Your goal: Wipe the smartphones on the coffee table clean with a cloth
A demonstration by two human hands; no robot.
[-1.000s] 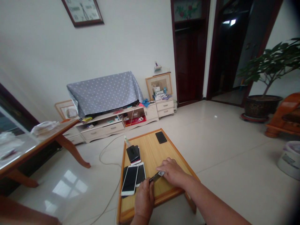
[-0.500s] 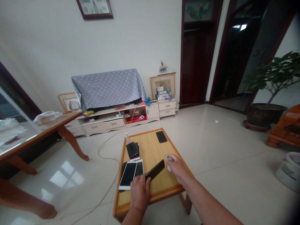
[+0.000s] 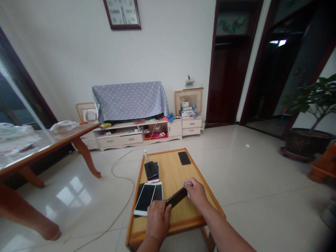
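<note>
The left hand curls round the lower end of a black smartphone, while the right hand closes on its upper end, pinching a small white scrap, too small to tell what. The phone is held aslant between them over the low wooden worktop. Just beside the left hand, a white-framed phone overlaps another phone; farther up sit a stack of phones, a lone black phone and a small bottle

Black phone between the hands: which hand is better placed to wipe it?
Right, probably: the right hand holds a white cloth at the phone's upper end, while the left hand holds its lower end.
</note>
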